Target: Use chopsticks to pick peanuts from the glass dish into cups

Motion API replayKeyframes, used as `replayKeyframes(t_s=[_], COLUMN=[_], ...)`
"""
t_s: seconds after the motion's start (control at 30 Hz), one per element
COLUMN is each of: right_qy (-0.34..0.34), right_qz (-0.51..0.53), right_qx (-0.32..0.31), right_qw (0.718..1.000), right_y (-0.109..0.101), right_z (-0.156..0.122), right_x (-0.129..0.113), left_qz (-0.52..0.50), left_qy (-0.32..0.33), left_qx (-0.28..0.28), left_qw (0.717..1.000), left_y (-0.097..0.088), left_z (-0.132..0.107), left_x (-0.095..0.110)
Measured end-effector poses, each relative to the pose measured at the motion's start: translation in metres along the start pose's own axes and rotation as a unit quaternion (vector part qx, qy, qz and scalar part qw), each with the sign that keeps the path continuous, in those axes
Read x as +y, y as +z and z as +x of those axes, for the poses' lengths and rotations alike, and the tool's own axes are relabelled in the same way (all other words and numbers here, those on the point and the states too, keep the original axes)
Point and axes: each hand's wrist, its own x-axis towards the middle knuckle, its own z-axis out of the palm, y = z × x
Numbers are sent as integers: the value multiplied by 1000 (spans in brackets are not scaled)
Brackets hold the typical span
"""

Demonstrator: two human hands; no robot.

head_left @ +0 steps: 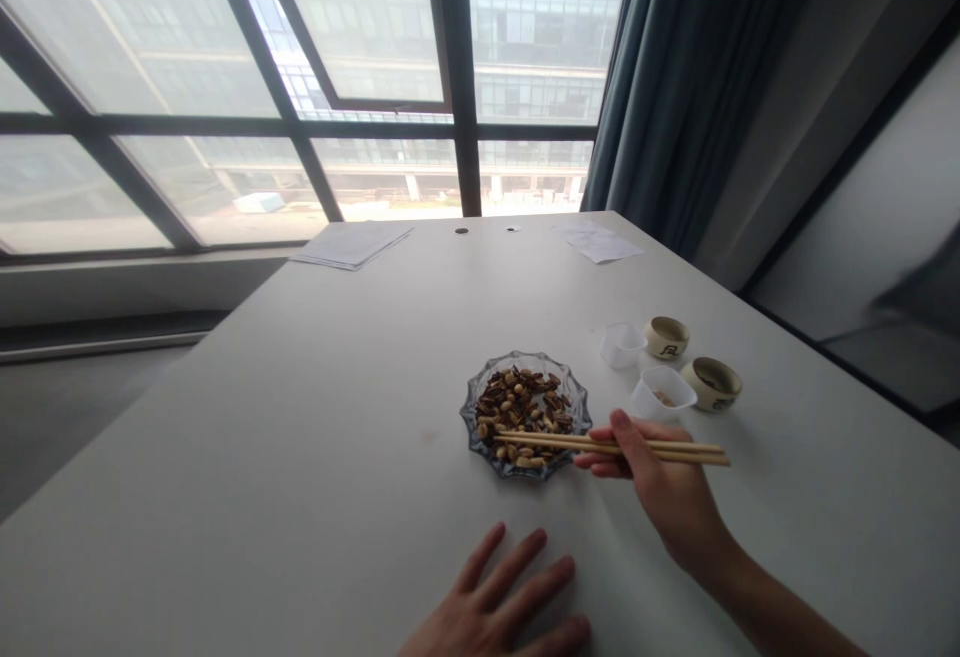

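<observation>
Smooth wooden chopsticks [547, 442], glossy glass dish [471, 415], translucent plastic cup [622, 345], matt white tabletop [300, 417].

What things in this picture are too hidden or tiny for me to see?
Head view:
Left hand: cut off by the bottom edge.
White plastic cup: contents too small to name.
Papers: too far away to read.
Dark shape: blurred, cut off by the right edge.

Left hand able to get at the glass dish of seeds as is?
Likely yes. The left hand lies on the white table just short of the glass dish, nothing between them. But the chopsticks in the right hand lie over its near side.
</observation>
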Motion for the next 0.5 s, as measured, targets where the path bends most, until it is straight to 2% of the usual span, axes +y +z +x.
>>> replayKeyframes(t_s=[0.1,0.23,0.33,0.5], right_qy=[23,10,-19,-78], right_qz=[21,41,47,39], right_qx=[11,53,110,237], right_qw=[999,998,993,967], right_y=[-3,-19,-45,-107], right_z=[1,8,16,21], right_x=[-1,-12,-30,-59], left_qz=[1,-3,-3,-2], left_qy=[5,4,5,9], left_qx=[-1,0,-2,9], left_qw=[1000,1000,1000,1000], left_y=[-1,0,2,3], left_z=[0,0,0,1], left_x=[-1,-1,0,-1])
